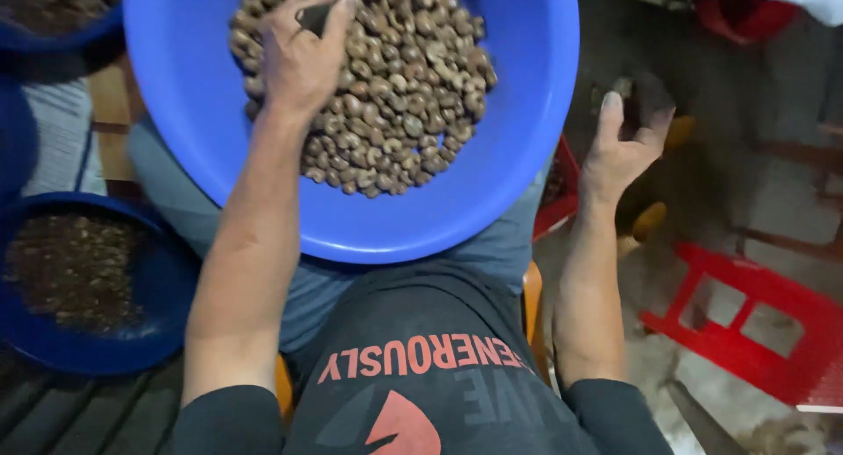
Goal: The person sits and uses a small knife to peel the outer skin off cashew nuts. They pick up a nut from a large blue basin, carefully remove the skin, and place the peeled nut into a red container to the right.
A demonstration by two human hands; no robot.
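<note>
Left hand: my left hand rests knuckles up on the heap of nuts, fingers curled around a small dark tool that pokes out between thumb and forefinger; I cannot make out what kind of tool it is.

Right hand: my right hand is raised off to the side of the basin, palm turned towards me, fingers bent loosely around a small dark piece; it is blurred, so I cannot say what it is.

Nuts: a mound of brown, curved nuts in their shells fills the middle of the basin, right under my left hand.

Basin: a big round blue basin sits on my lap, its near rim just above my dark shirt.

Second basin: to my left, lower down, a darker blue basin holds a layer of dark brown crumbly bits.

Third basin: at the top left corner the edge of another blue basin shows, with brown pieces in it.

Right side: a red plastic stool lies on the grey floor, well apart from my right hand.

Seat: an orange edge shows beside my right forearm.
</note>
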